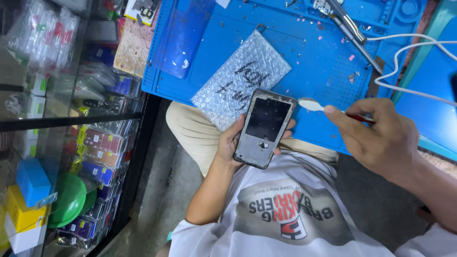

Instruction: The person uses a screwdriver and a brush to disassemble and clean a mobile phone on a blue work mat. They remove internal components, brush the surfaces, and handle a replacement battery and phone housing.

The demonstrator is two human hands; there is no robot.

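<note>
Left hand (233,143) wrapped around an opened phone (264,127) at frame centre, right hand (376,135) at 3 o'clock pinching a white-headed brush (312,104) beside the phone's top corner, bubble bag (241,78) at 12 o'clock on blue bench mat (304,52).

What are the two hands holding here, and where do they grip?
The left hand cradles an opened phone frame by its lower half. The right hand pinches a small brush by its handle, bristles near the phone's top corner.

A bubble-wrap pouch (242,78) lies on the work mat (304,47), tweezers (351,29) to its right.
</note>
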